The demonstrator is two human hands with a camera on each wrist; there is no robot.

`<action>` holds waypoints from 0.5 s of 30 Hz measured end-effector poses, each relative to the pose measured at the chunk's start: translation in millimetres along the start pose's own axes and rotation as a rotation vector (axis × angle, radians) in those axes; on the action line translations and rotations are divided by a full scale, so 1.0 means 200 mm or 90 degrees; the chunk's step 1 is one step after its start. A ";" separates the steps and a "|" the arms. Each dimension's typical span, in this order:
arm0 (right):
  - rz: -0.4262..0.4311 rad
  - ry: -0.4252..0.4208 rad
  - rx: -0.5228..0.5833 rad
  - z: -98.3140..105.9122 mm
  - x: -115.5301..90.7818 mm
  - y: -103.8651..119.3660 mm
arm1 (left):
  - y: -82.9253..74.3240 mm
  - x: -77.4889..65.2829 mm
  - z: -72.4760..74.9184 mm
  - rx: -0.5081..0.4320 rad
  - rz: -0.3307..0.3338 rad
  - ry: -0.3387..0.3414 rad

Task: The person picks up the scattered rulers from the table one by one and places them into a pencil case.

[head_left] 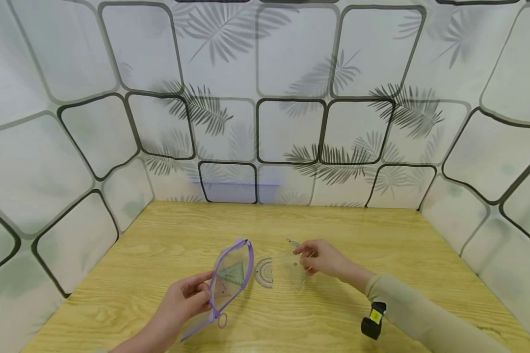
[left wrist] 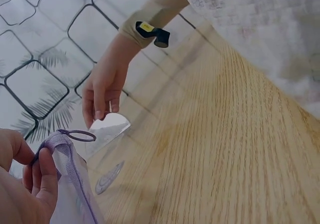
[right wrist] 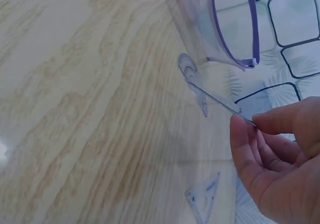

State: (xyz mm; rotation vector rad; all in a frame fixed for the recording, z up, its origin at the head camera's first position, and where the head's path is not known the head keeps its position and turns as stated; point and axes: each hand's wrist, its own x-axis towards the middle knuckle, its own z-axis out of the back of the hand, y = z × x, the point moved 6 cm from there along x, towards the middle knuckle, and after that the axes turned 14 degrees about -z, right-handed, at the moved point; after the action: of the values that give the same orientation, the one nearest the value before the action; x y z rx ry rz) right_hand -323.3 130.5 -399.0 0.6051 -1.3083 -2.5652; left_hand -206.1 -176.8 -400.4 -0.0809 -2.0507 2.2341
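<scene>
The right sleeve [head_left: 417, 304] was plain beige; a small black wrist camera [head_left: 371, 328] carried a yellow label [head_left: 376, 315]. A white garment [left wrist: 265, 34] looked puckered.

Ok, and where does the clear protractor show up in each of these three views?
Head: the protractor is at mid-width in the lower half, just right of the purple-edged pouch.
Left wrist: lower left, right of the pouch.
Right wrist: slightly right of centre, upper half, below and left of the pouch.
Shared landmark: the pouch's purple edging.
</scene>
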 end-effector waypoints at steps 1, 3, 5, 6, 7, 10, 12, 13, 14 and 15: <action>0.005 -0.002 0.003 0.00 0.00 0.00 | 0.00 0.00 0.00 -0.001 0.000 -0.002; 0.019 -0.002 0.009 -0.01 -0.01 0.00 | 0.01 0.00 0.00 0.000 0.001 -0.005; 0.026 -0.005 0.011 -0.01 -0.01 0.01 | 0.01 0.00 0.00 0.001 0.002 -0.006; 0.028 -0.004 0.013 -0.02 -0.02 0.01 | 0.01 0.00 -0.01 0.002 0.002 -0.007; 0.029 -0.003 0.014 -0.02 -0.02 0.02 | 0.00 0.00 -0.01 0.003 0.003 -0.008; 0.032 -0.002 0.018 -0.03 -0.02 0.03 | 0.00 -0.01 -0.01 0.009 0.005 -0.011; 0.037 0.003 0.020 -0.03 -0.02 0.04 | 0.00 -0.01 -0.01 0.012 0.006 -0.015; 0.038 0.006 0.024 -0.03 -0.02 0.04 | 0.00 -0.01 -0.01 0.013 0.007 -0.014; 0.039 0.008 0.028 -0.03 -0.02 0.05 | 0.00 -0.01 -0.01 0.013 0.007 -0.014; 0.039 0.010 0.033 -0.04 -0.02 0.05 | 0.00 -0.01 -0.01 0.012 0.007 -0.014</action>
State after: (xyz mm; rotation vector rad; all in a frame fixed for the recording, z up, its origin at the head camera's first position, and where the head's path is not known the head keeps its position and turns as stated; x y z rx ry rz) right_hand -316.7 120.9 -393.4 0.5846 -1.3694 -2.4805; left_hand -204.6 -174.9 -400.8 -0.0667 -2.0450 2.2703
